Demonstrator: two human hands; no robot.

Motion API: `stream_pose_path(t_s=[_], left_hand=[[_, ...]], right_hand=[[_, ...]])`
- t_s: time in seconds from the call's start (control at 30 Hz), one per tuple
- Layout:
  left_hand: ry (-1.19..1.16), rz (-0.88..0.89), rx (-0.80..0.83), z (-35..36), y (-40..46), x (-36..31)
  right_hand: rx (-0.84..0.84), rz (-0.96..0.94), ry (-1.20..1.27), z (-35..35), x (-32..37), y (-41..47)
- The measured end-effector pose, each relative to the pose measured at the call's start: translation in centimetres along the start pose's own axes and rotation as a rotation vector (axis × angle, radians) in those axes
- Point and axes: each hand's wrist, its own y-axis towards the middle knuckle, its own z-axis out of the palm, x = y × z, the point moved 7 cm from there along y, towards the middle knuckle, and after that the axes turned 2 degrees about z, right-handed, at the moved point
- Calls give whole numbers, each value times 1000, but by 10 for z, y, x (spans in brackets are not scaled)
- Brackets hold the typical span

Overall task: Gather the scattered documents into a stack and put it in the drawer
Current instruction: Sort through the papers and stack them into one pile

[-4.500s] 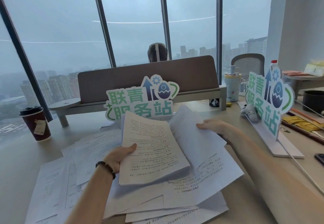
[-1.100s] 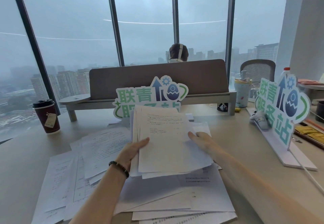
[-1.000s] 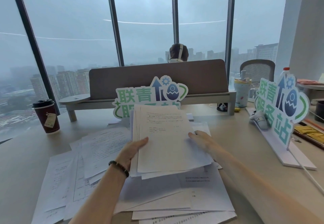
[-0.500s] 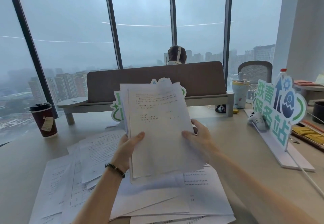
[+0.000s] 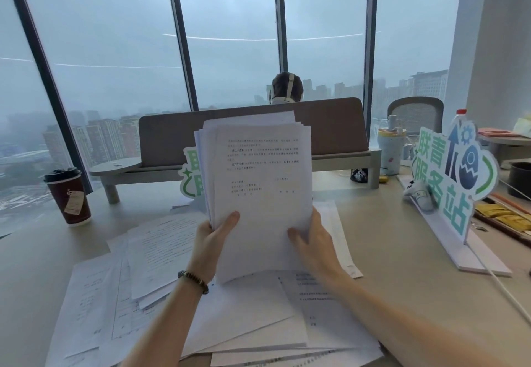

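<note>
Held stack of documents (image 5: pixel 258 194) hides most of the green sign (image 5: pixel 192 177) behind it; only the sign's left edge shows, at 9 o'clock of the stack. Fingers of left hand (image 5: pixel 214 240) and right hand (image 5: pixel 313 240) lie behind the sheets; only thumbs and backs visible. Print on the stack too small to read. Loose sheets (image 5: pixel 244 323) cut off by the bottom edge at 6 o'clock. Person (image 5: pixel 287 88) beyond the divider (image 5: pixel 330 128): only top of head shows.
</note>
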Motion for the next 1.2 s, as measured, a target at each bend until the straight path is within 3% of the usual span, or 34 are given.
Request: stream_pose_path(t_s=[0.23, 0.53, 0.73, 0.93, 1.0, 1.07, 1.13, 1.2], left_hand=[[79, 41, -52, -5, 2, 1], [6, 41, 4, 9, -6, -5], [70, 12, 67, 10, -9, 3], [87, -105, -13, -5, 7, 13], [43, -212, 3, -11, 12, 22], [45, -304, 38, -17, 15, 33], [91, -396, 61, -23, 16, 46], [136, -491, 77, -26, 15, 61]], right_hand=[[-68, 29, 12, -11, 3, 13], [-50, -196, 121, -25, 30, 21], [37, 80, 256, -8, -6, 9], [115, 118, 201, -16, 4, 26], [58, 138, 52, -27, -5, 36], [-40, 187, -350, -44, -25, 47], [31, 312, -649, -51, -48, 49], [138, 402, -784, -51, -64, 46]])
